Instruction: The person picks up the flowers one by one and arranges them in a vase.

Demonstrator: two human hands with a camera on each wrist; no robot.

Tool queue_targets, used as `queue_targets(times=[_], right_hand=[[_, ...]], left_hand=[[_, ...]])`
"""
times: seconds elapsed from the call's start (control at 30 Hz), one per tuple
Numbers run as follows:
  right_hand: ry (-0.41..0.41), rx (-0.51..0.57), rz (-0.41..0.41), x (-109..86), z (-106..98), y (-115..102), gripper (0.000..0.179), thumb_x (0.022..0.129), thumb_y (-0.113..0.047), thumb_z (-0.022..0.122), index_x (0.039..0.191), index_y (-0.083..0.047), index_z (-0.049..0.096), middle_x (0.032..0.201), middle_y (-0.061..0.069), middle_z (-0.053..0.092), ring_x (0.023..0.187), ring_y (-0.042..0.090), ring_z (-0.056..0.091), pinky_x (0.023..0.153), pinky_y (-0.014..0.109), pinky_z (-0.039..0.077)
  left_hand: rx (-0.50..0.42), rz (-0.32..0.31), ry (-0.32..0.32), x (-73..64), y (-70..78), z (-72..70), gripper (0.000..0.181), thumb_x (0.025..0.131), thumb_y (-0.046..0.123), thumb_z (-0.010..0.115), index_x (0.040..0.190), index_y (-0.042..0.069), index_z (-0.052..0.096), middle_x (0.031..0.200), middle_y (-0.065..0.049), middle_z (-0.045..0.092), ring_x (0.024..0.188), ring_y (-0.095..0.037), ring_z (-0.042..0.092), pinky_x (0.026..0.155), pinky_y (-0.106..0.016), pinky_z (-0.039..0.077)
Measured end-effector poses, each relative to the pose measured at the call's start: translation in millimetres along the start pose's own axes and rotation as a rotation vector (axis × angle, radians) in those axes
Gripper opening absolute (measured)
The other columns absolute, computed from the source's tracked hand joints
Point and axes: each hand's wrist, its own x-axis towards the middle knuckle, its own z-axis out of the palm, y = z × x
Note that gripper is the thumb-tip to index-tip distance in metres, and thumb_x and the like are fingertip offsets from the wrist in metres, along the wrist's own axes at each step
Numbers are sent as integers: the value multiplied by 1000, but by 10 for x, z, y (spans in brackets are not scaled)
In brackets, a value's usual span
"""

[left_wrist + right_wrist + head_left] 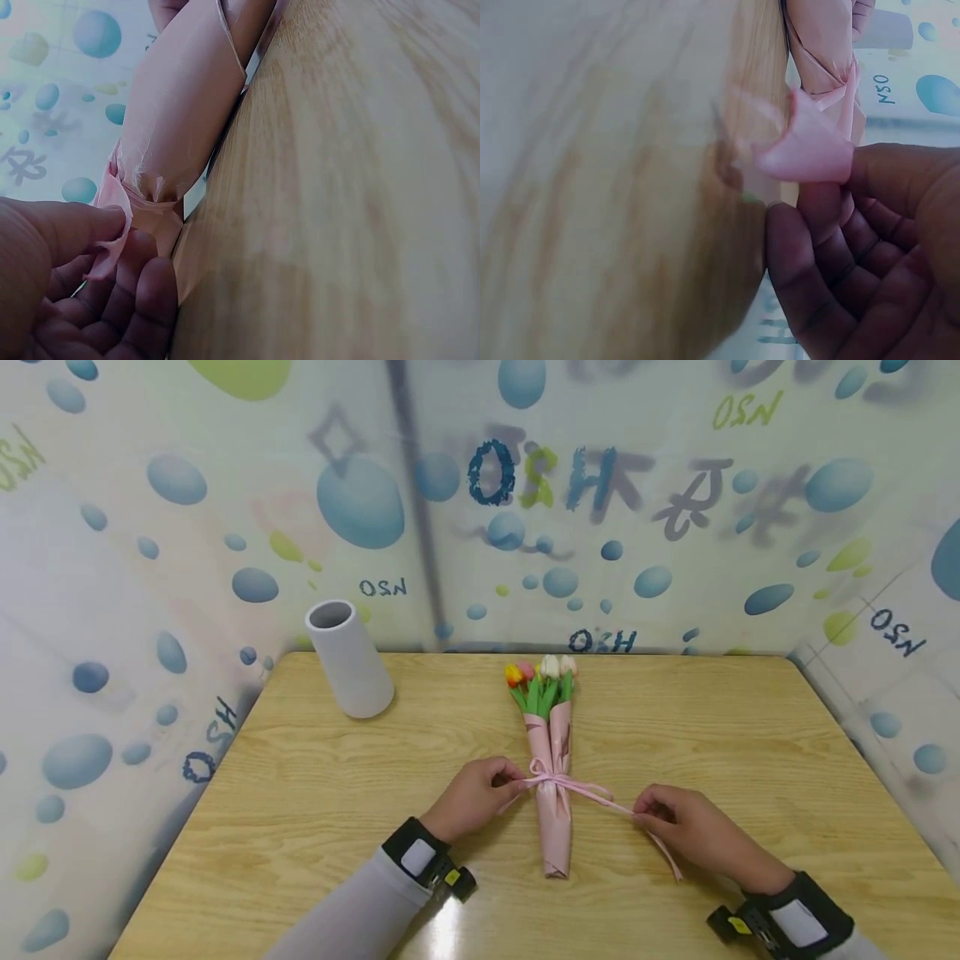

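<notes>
Left hand [474, 793] pinched pink ribbon [585, 787] just beside wrapped tulip bouquet [555, 831] on tabletop [712, 718]; right hand [690, 825] pinched same ribbon farther out, both grips narrow.

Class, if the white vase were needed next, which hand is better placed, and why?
Probably the left hand: it is nearer the vase, though pinching pink ribbon; the right hand is beyond the bouquet.

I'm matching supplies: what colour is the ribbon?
The ribbon is light pink, seen best in the head view.

Backdrop [465, 560]: lg. "OSH" [542, 475], sm. "OSN" [382, 587] & "NSO" [897, 633]; some grey chars. unclear.
</notes>
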Motion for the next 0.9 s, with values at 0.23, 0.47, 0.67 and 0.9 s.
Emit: queue_targets(times=[0.23,0.47,0.67,0.9], right_hand=[[-6,16,34,-39,-11,40,5,99,-20,71,99,-15,68,81,-4,62,68,6,51,59,22,45],[-1,8,-6,-69,-31,70,5,99,-19,71,98,-16,68,80,-5,62,68,3,51,58,21,46],[16,-12,-17,-108,-38,94,4,98,-19,71,96,-17,68,79,-7,61,68,1,50,59,21,45],[14,-24,-13,-134,-46,147,5,98,-20,72,97,-17,68,78,-7,61,67,1,50,58,21,45]], left_hand=[[1,-4,-5,-1,0,-1,8,100,25,71,100,17,75,89,7,70,80,-8,59,70,-22,51],[2,1,-6,6,-2,-2,8,100,24,71,100,17,75,90,6,70,80,-8,59,69,-21,51],[-6,-4,-8,10,-4,-3,8,100,24,71,101,16,75,89,6,70,80,-8,59,69,-21,51],[-15,0,-10,14,-14,-3,9,100,24,71,100,16,75,89,5,70,79,-9,60,68,-21,51]])
